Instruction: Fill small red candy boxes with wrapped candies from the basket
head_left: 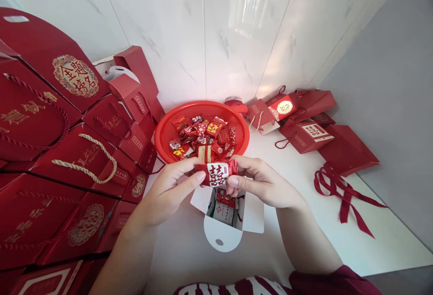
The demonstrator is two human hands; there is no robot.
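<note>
Between my two hands is a red wrapped candy (216,174) with a white panel and black characters. My left hand (172,184) pinches its left end between thumb and fingers. At the other end, the thumb and fingers of my right hand (262,182) grip the wrapper. Just below the candy stands a white gift box (221,236) with its flaps spread. Inside lie a red packet (226,198) and a whitish packet (223,214). Behind my hands, a red plastic basket (160,137) holds many small wrapped sweets (203,137).
Red gift bags and boxes (101,159) are stacked along the left. More red boxes (304,135) lie at the back right, with a dark red ribbon (345,200) in front of them. A white tiled wall (162,29) rises behind the white table (297,250).
</note>
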